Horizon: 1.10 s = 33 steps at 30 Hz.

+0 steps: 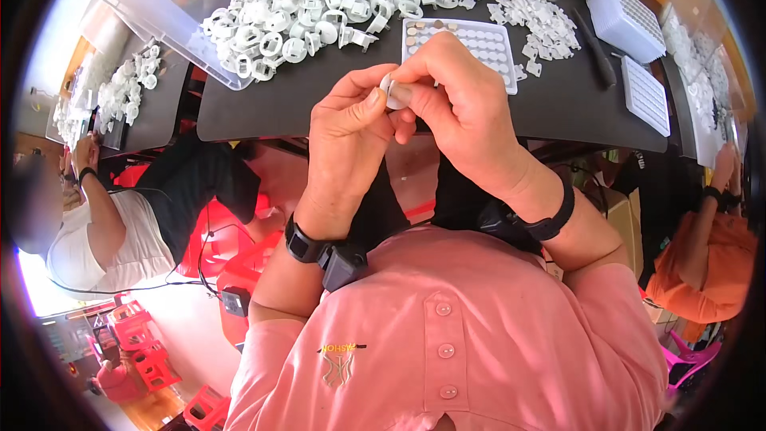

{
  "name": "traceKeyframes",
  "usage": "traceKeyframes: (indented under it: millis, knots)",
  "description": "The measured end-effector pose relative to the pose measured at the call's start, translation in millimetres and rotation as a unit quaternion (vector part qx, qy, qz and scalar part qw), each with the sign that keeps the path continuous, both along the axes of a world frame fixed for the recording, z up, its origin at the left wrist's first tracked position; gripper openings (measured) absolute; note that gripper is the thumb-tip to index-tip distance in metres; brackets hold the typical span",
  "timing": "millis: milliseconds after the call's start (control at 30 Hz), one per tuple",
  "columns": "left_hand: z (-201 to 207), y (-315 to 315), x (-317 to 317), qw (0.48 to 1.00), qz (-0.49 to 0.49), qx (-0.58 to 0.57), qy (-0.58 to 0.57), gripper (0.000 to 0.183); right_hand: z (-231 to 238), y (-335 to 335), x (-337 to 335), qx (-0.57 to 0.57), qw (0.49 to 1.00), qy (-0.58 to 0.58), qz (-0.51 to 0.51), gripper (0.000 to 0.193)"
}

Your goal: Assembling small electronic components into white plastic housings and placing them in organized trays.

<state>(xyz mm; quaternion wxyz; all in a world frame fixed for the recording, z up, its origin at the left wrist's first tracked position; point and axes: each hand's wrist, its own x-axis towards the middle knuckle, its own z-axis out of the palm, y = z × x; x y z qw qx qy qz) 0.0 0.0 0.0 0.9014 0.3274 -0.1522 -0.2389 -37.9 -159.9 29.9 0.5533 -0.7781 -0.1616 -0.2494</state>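
Between my two hands, just past the table's near edge, is a small round white plastic part (390, 90). The thumb and fingers of my left hand (349, 132) pinch it from the left. My right hand (472, 116) is closed on its right side, thumb and forefinger pressed against it, so much of the part is hidden. Behind the right hand lies a white tray (507, 56) with rows of round pockets and a few metallic discs at its far left. A large heap of white ring-shaped plastic parts (319, 8) covers the table's far left and middle.
Right of the tray are a pile of small flat white pieces (542, 25), a black-handled tool (598, 60), stacked white trays (626, 20) and a single tray (645, 97). A clear plastic bin (171, 40) stands at the left. Co-workers sit on both sides, near red stools (152, 367).
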Motion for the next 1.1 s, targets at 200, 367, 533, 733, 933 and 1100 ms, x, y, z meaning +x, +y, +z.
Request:
traceKeyframes:
  millis: [200,367,533,733,933,1100]
  knots:
    - [1,-1,0,1.0,-0.009,-0.003,-0.004,0.031,7,-6,8,0.03,0.999,0.01,0.044,0.012]
    - [2,1,-2,1.0,-0.014,-0.001,-0.014,0.026,29,-7,3,0.157,0.957,0.194,0.146,0.007]
    - [1,2,1,0.999,-0.029,0.007,-0.011,0.025,30,-12,8,0.125,0.949,0.231,0.173,0.007]
    - [-1,3,2,0.999,-0.038,-0.001,-0.016,0.023,33,-20,13,0.046,0.95,0.256,0.173,0.007]
    - [2,3,3,0.999,-0.031,0.012,-0.016,0.022,32,-12,6,0.082,0.955,0.243,0.151,0.005]
    - [4,0,1,0.999,-0.03,0.011,-0.007,0.023,31,-13,4,0.135,0.949,0.239,0.154,0.004]
